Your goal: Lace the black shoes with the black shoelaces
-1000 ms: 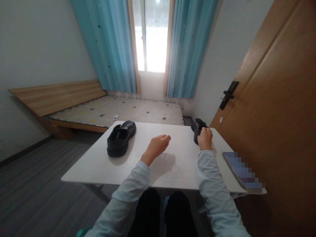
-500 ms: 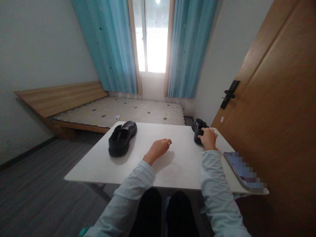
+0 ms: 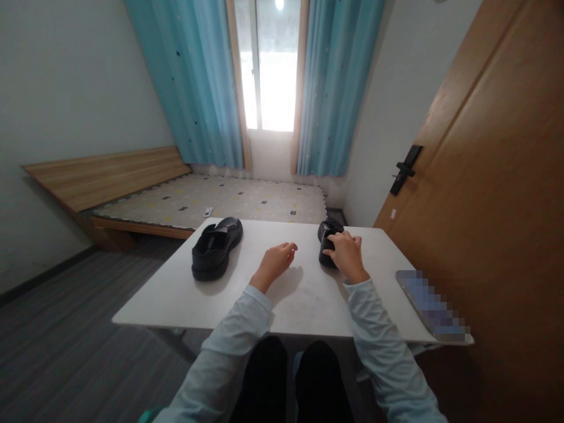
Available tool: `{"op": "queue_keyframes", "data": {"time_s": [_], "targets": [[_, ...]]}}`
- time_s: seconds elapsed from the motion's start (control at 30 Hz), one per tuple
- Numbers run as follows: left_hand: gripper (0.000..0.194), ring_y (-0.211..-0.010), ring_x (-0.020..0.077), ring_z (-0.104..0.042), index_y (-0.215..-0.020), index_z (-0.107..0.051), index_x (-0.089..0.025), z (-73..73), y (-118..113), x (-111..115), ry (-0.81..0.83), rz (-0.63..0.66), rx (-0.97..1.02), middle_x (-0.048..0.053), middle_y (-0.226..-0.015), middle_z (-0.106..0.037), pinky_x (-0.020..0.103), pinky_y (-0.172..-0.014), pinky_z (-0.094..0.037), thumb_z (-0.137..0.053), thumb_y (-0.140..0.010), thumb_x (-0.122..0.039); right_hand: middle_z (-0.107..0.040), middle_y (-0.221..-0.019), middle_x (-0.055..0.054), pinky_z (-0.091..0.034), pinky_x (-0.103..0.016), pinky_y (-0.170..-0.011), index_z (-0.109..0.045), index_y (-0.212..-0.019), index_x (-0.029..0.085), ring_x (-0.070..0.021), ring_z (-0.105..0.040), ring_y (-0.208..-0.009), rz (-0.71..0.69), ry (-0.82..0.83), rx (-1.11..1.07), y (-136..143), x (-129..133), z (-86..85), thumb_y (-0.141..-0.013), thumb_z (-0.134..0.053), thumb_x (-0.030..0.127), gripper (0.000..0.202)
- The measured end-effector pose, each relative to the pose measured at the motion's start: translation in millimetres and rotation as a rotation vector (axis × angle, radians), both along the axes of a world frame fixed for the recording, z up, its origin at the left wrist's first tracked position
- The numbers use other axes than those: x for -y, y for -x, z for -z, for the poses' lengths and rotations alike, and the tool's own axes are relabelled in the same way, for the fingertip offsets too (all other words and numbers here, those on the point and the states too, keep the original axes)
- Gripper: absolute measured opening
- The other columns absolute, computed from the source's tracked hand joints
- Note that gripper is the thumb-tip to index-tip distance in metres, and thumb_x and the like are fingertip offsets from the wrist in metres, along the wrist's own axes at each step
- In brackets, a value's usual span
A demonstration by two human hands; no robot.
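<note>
My right hand [image 3: 346, 251] grips a black shoe [image 3: 326, 235] by its heel end, with the thumb at the near side and the fingers over the opening. The fingers hide part of this shoe, whose toe points away from me. A second black shoe [image 3: 210, 258] rests upright on the left of the white table [image 3: 304, 305], its opening facing up. Between the two shoes, my left hand [image 3: 278, 261] hovers low over the tabletop. It holds nothing, and its fingers are loosely bent and a little apart.
A phone-like device [image 3: 429, 305], blurred out, lies at the table's right edge. Beyond the table is a bed [image 3: 247, 197] with a small white remote [image 3: 208, 211] on it. The wooden door [image 3: 497, 194] stands close on the right.
My right hand has moved the shoe left from the table's far right corner toward the middle. My left hand and the other shoe look about the same; the view has shifted slightly.
</note>
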State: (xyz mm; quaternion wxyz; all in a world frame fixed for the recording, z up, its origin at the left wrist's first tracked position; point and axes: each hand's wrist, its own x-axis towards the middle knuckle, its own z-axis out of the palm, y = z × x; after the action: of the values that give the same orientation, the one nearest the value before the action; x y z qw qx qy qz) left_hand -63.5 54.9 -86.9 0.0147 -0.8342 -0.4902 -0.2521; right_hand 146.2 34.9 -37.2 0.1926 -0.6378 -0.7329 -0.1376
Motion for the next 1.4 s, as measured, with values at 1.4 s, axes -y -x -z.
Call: {"op": "queue_keyframes", "data": {"time_s": [1.4], "targets": [[0.021, -0.103, 0.0193, -0.057, -0.104, -0.060, -0.020, -9.6, 5, 5, -0.053, 0.237, 0.461, 0.007, -0.104, -0.062, 0.036, -0.091, -0.049, -0.058, -0.084, -0.026, -0.061, -0.094, -0.010, -0.038, -0.038, -0.078, -0.060, -0.095, 0.018, -0.0253, -0.053, -0.091, -0.316, -0.023, 0.010, 67, 98, 25.9, -0.080, -0.067, 0.025, 0.017]]}}
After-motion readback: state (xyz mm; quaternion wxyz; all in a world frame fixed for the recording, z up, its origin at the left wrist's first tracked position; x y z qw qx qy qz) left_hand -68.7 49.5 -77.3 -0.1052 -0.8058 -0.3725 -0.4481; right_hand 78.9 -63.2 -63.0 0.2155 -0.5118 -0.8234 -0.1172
